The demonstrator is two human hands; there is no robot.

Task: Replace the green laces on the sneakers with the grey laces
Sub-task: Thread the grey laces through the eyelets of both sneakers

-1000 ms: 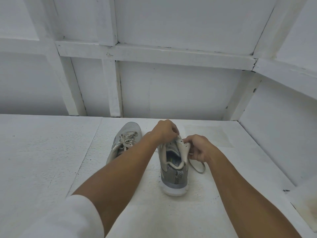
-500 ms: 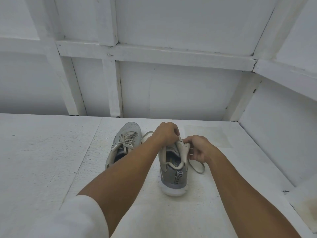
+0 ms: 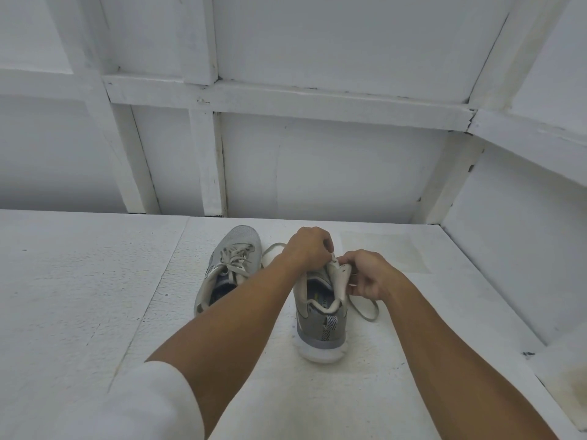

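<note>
Two grey sneakers stand on a white table. The left sneaker is laced with a pale lace and lies partly under my left forearm. The right sneaker stands heel toward me, its tongue pulled up. My left hand is curled over the front of this shoe, fingers pinching at the top of the tongue. My right hand grips the tongue and a grey lace, which loops down onto the table at the shoe's right. Another loop of lace shows left of my left hand. What the fingertips hold is hidden.
White panelled walls close the table at the back and on the right. A white sleeve covers my upper left arm. A stained patch marks the near right corner.
My left hand has shifted slightly away from me over the shoe's front, and a loop of lace has come into view to its left. My right hand stays at the tongue.
</note>
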